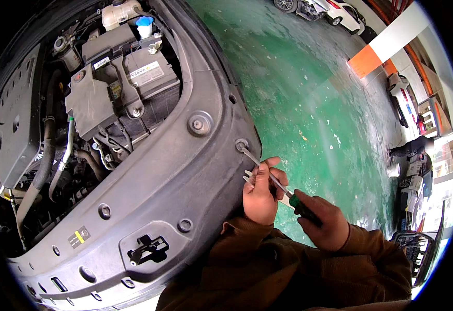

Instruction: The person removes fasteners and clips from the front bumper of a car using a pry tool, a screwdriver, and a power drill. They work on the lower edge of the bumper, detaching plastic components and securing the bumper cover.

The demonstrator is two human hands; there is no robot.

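Note:
A screwdriver point(280, 185) runs slantwise between both hands. Its tip meets a round fastener point(241, 144) near the outer edge of the grey plastic cover point(154, 181) over the car's front. My right hand point(326, 223) is wrapped around its dark green handle. My left hand point(261, 192) closes its thumb and fingers about the shaft, partway toward the tip. Small pale pieces point(248, 177) show at the left fingers; I cannot make out what they are. Another round fastener point(199, 124) sits in a recess of the cover, further in.
The engine bay lies open at the left, with a battery point(146, 72), a blue-capped filler point(144, 25) and hoses point(44, 160). Green floor point(314, 114) stretches to the right. A white and orange pillar point(379, 46), parked cars point(345, 14) and another person point(413, 147) are further off.

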